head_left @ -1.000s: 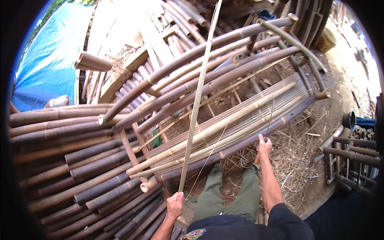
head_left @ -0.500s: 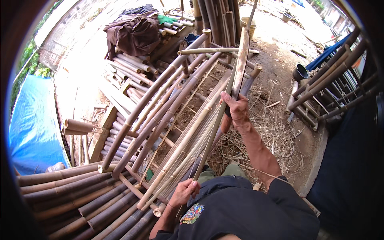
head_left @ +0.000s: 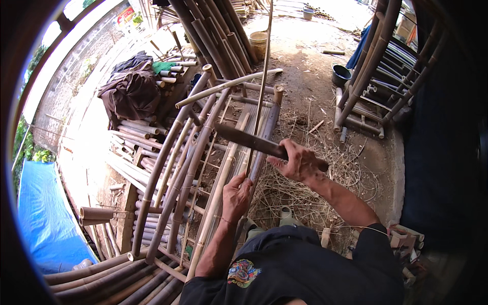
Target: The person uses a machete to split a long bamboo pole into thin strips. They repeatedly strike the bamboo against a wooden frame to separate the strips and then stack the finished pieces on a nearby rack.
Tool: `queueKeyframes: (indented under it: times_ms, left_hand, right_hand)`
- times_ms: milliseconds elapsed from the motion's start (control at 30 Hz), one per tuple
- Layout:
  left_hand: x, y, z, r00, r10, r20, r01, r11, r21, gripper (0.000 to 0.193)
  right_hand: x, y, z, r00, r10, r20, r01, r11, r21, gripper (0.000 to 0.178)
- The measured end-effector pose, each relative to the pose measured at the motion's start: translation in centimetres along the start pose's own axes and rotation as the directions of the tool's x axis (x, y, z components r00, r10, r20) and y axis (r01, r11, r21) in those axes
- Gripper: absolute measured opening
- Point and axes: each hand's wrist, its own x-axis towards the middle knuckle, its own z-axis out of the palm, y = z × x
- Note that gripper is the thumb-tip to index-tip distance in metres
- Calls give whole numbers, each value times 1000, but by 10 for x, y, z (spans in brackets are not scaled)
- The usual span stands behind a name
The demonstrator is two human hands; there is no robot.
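Note:
My left hand (head_left: 237, 197) is closed around the lower end of a long, thin bamboo strip (head_left: 265, 71), which runs up and away past the top of the view. In my right hand (head_left: 299, 161) is the handle of a machete, its dark blade (head_left: 243, 138) pointing left and crossing the strip just above my left hand. Whether the edge touches the strip I cannot tell. Beneath both hands lies a bamboo bench frame (head_left: 192, 178) with thin slats between its poles. A loose bamboo pole (head_left: 229, 87) rests across the frame's far end.
Bamboo shavings (head_left: 325, 193) litter the ground at right. Stacked cut bamboo (head_left: 137, 134) and a brown cloth (head_left: 131, 96) lie at left, a blue tarp (head_left: 46, 213) beyond. Another bamboo frame (head_left: 371, 76), a dark bucket (head_left: 340, 75) and a yellowish bucket (head_left: 258, 46) stand farther off.
My left hand has moved up and away along the bench. The machete, earlier pointing away alongside the strip, has swung round to point left across it. The whole view has shifted.

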Motion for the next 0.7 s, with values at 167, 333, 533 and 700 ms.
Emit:
queueKeyframes:
  times_ms: [167,333,533,700]
  left_hand:
    - [1,24,39,999,-33,13,30,985,168,20]
    - [-27,6,51,999,8,42,-17,972,236,25]
    - [-52,0,45,995,57,82,-76,964,256,25]
    - [-103,-25,10,980,107,166,-160,923,349,28]
  right_hand:
    - [-33,20,11,981,-166,-96,156,982,-107,63]
    - [-11,61,-19,983,181,16,-181,983,-26,61]
    - [-3,91,-30,960,280,29,-278,959,-55,68]
    - [13,134,-63,938,341,-67,-347,926,-145,69]
